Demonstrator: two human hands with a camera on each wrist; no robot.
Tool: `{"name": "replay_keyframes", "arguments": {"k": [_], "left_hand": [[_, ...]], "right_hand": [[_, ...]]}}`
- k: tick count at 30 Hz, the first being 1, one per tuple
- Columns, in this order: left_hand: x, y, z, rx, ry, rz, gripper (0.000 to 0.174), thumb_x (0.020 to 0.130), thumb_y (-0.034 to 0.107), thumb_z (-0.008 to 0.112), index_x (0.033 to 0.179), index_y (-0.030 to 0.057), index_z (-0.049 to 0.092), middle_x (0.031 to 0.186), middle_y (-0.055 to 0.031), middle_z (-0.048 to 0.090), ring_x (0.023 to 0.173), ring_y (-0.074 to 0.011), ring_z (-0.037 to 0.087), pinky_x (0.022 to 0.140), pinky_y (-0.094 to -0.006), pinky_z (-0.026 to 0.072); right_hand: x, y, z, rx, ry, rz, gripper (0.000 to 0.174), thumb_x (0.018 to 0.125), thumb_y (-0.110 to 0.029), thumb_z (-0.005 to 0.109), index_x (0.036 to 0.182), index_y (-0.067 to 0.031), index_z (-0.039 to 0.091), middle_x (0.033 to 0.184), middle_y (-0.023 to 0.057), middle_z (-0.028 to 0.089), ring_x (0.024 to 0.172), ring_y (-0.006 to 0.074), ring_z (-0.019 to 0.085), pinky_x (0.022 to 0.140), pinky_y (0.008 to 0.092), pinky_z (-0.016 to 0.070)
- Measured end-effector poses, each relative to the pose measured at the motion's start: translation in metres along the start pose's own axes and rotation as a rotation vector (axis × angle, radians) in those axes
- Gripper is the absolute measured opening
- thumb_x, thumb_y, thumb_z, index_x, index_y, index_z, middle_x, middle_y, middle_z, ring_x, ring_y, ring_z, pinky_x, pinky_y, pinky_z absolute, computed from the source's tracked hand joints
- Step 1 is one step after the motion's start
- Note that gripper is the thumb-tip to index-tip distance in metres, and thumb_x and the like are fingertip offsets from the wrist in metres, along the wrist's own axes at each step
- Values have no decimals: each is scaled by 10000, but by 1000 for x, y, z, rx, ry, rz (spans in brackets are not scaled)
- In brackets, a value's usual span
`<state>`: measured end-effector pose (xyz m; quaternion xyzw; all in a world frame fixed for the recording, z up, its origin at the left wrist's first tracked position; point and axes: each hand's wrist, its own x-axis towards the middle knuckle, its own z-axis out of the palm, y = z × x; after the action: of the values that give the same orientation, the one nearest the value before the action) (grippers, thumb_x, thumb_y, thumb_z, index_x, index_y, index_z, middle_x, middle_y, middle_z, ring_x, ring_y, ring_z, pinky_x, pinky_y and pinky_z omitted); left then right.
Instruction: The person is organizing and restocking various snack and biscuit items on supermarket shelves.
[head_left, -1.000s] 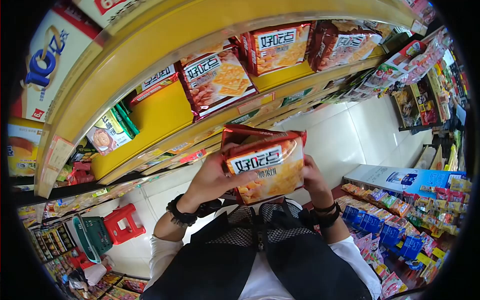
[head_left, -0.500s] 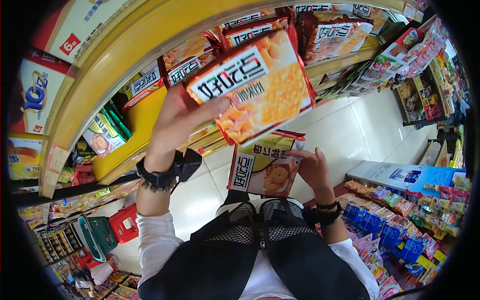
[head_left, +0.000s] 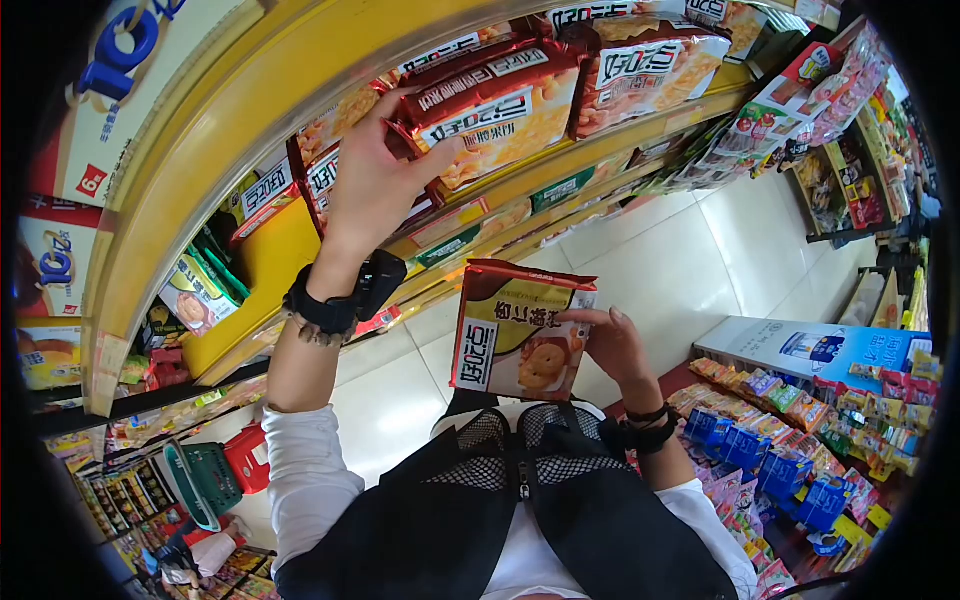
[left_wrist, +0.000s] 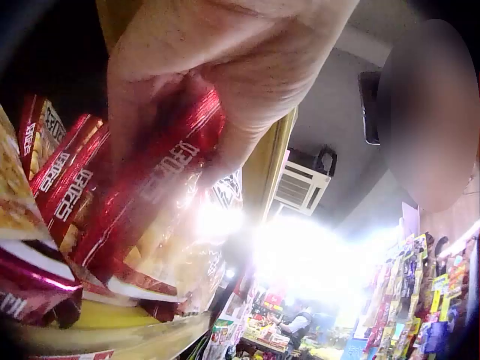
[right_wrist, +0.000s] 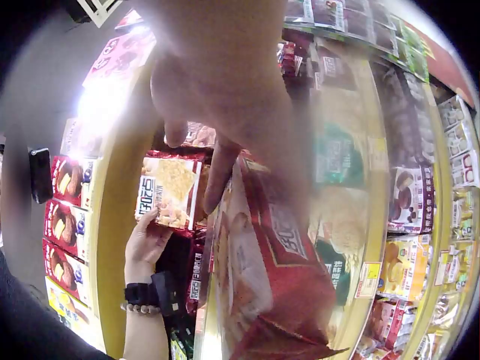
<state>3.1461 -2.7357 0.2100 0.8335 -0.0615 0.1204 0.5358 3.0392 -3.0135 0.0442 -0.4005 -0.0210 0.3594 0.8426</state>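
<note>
My left hand [head_left: 380,190] grips a red and orange packet of rice crackers [head_left: 500,125] by its left side, thumb over the front, among similar packets on the yellow shelf. In the left wrist view the left hand [left_wrist: 225,60] covers the top of the red packet [left_wrist: 142,202]. Lower down, in front of my body, my right hand [head_left: 622,350] holds a packet of biscuits [head_left: 520,335] by its right edge, fingers across the front. That packet is dark red and yellow with a round biscuit printed on it. The right wrist view shows the right hand [right_wrist: 225,75] over its packet [right_wrist: 277,277].
More red cracker packets [head_left: 650,80] stand right of the left hand. A green biscuit packet [head_left: 205,285] lies at the shelf's left. Hanging snack bags [head_left: 790,110] line the shelf end. A display of snacks [head_left: 790,440] stands at right, and a green basket [head_left: 205,480] behind left.
Both hands were together on the packets. The left hand has carried the rice crackers up and forward onto the shelf; the right hand has stayed low with the biscuit packet.
</note>
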Motion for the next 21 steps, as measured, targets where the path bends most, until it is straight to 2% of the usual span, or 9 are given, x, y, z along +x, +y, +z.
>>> {"name": "replay_keyframes", "arguments": {"k": [5, 7, 10, 13, 15, 19, 21], "left_hand": [[1, -16, 10, 158, -17, -38, 416, 724, 174, 702, 1052, -22, 537, 851, -89, 655, 716, -119, 615, 671, -241, 474], [2, -18, 13, 160, 17, -39, 395, 713, 183, 709, 1014, -14, 546, 820, -90, 650, 694, -128, 609, 659, -241, 469], [2, -17, 14, 258, 7, -55, 434, 704, 189, 717, 1044, -3, 528, 825, -102, 644, 681, -136, 608, 645, -244, 472], [-1, -6, 19, 284, 111, 49, 507, 696, 194, 723, 1112, 17, 495, 853, -113, 639, 661, -153, 611, 633, -255, 479], [-4, 0, 19, 463, 109, 24, 496, 741, 115, 694, 1175, 28, 470, 985, -101, 609, 813, -124, 595, 693, -244, 488], [-3, -7, 14, 372, 136, 72, 461, 751, 103, 684, 1159, 33, 481, 989, -107, 608, 797, -126, 600, 642, -242, 500], [0, -14, 13, 305, 109, -13, 434, 719, 149, 700, 1109, 86, 520, 902, -114, 640, 651, -173, 627, 593, -271, 495]], "right_hand": [[2, -3, -3, -53, 9, -19, 598, 890, -461, 341, 1121, 44, 564, 1186, 158, 518, 1096, 258, 476, 925, 379, 370], [3, -3, -5, -88, -9, -39, 594, 887, -453, 335, 1136, 44, 543, 1167, 156, 542, 1103, 271, 484, 923, 426, 383], [4, -4, -6, -82, -12, -22, 575, 893, -444, 359, 1120, 41, 566, 1189, 156, 515, 1087, 248, 483, 919, 377, 380], [5, -4, -8, -96, -27, -37, 561, 890, -437, 376, 1121, 37, 567, 1184, 156, 518, 1080, 248, 490, 916, 371, 383], [5, -6, -8, -97, -40, -46, 556, 889, -434, 384, 1120, 38, 567, 1181, 155, 519, 1080, 248, 492, 911, 367, 387], [5, -6, -9, -98, -45, -46, 542, 882, -424, 417, 1120, 40, 564, 1171, 153, 525, 1064, 236, 497, 898, 356, 400], [5, -4, -14, -115, -46, -36, 540, 877, -420, 431, 1123, 43, 561, 1159, 148, 531, 1051, 227, 500, 890, 350, 403]]}}
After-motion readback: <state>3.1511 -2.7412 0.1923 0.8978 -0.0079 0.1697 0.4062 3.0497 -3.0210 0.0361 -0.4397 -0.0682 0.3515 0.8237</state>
